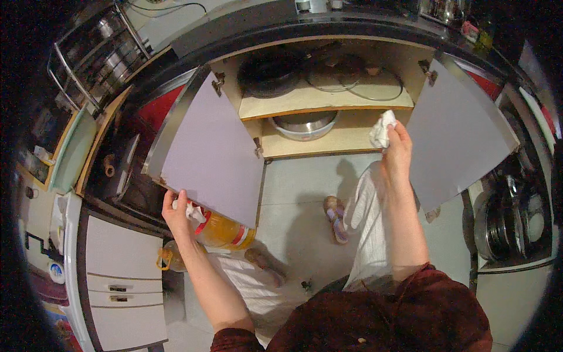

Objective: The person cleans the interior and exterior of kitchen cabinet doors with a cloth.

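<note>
A crumpled white tissue or cloth (381, 131) is pinched in the fingers of my right hand (399, 143), in front of the open cabinet's right side. My left hand (177, 215) is at the lower edge of the left cabinet door (211, 149) and holds a second crumpled white piece (195, 213); whether its fingers also grip the door edge is unclear. Just beyond that hand, a large bottle of yellow oil (222, 231) with a red cap area stands on the floor. The right cabinet door (457, 136) is swung open too.
Dark pans (270, 75) and round lids (376, 86) sit on the upper shelf. A metal bowl in a white basin (303, 127) rests below. Another bottle (176, 255) is by the left drawers (125, 284). Pots (501, 229) fill a right-hand compartment. A dark countertop (316, 26) runs above.
</note>
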Demonstrator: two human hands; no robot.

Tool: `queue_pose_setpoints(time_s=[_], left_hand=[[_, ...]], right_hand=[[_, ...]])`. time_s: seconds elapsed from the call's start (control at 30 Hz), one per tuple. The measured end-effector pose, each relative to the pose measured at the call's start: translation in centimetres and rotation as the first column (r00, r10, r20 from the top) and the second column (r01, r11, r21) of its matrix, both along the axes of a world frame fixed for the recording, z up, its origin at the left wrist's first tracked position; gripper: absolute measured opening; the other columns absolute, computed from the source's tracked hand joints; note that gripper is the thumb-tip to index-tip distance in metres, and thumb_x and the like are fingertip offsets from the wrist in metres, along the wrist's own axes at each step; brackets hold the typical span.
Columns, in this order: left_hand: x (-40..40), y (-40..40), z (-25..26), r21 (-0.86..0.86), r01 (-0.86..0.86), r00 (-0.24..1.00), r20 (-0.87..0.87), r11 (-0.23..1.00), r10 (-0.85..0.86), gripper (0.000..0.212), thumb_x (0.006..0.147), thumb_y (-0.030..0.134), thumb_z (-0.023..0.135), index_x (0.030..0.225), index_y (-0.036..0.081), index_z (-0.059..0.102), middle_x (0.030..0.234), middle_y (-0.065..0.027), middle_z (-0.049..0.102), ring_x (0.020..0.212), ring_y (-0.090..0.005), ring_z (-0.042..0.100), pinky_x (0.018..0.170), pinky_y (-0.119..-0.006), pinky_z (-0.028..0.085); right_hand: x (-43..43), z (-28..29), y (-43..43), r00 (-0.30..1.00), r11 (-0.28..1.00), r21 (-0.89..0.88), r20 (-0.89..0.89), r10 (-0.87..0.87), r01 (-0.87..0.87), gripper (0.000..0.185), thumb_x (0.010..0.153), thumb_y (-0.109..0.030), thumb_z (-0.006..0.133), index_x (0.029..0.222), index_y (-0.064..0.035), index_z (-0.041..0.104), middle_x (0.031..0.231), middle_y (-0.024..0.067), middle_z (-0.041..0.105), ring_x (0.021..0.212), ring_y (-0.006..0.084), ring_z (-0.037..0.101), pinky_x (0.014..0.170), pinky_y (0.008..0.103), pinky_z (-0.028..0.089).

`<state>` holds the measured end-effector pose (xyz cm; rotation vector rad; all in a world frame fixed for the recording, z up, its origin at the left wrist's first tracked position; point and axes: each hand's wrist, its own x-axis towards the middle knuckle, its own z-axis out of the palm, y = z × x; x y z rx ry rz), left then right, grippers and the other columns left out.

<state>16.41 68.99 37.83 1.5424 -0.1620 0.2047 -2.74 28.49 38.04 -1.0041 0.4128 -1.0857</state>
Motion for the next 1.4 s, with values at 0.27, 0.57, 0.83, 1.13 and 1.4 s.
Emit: queue_pose_setpoints(time_s=[0.27,0.57,0.83,1.13,1.4], left_hand=[[-2.9,-3.6,3.1,-0.078,-0.513,0.793,0.338,0.855,0.507,0.019,0.083,0.017,0.058,0.090,0.000,0.054,0.088,-0.0035,0.052,0.079,-0.0131,0.048,0.071,-0.027,0.041],[-4.5,-12.1,1.9,-0.827,0.356,0.800,0.030,0.434,-0.599,0.054,0.087,0.051,0.038,0.113,0.004,0.049,0.103,-0.0096,0.052,0.087,-0.0196,0.051,0.078,-0.034,0.042],[-4.9,-17.6,1.2,-0.686,0.473,0.786,0.045,0.553,-0.617,0.045,0.075,0.006,0.056,0.118,0.003,0.044,0.109,-0.0118,0.050,0.101,-0.0241,0.049,0.089,-0.037,0.041],[-1.9,-19.4,0.3,-0.556,0.394,0.818,-0.151,0.731,-0.556,0.037,0.067,-0.009,0.051,0.103,-0.001,0.051,0.098,-0.0111,0.052,0.090,-0.0177,0.050,0.077,-0.027,0.043],[1.4,-20.4,-0.2,-0.440,0.267,0.882,-0.246,0.857,-0.401,0.034,0.066,-0.010,0.052,0.098,-0.001,0.054,0.093,-0.0090,0.054,0.084,-0.0158,0.051,0.074,-0.026,0.043]], right_hand=[[-2.2,0.3,-1.1,0.984,0.952,0.262,0.118,0.133,-0.160,0.025,0.085,-0.010,0.047,0.108,-0.0034,0.051,0.087,0.0014,0.058,0.073,0.0109,0.055,0.060,0.0260,0.045],[2.7,0.0,4.2,0.829,0.788,0.257,0.158,0.536,-0.559,0.025,0.086,-0.012,0.047,0.110,-0.0051,0.051,0.088,0.0011,0.058,0.071,0.0120,0.056,0.053,0.0244,0.043],[4.2,-2.5,2.5,0.681,0.652,0.224,0.380,0.626,-0.725,0.026,0.086,-0.009,0.049,0.111,-0.0026,0.049,0.098,0.0068,0.060,0.085,0.0169,0.060,0.072,0.0296,0.050],[6.3,-1.7,-7.8,0.952,0.959,0.011,-0.118,0.283,-0.284,0.018,0.082,-0.010,0.055,0.097,-0.0005,0.056,0.084,0.0059,0.062,0.073,0.0142,0.060,0.063,0.0256,0.049],[16.6,-8.9,-15.8,0.744,0.558,-0.823,-0.305,-0.594,0.108,0.017,0.074,-0.009,0.056,0.088,-0.0017,0.063,0.082,0.0143,0.060,0.069,0.0280,0.057,0.065,0.0373,0.046]])
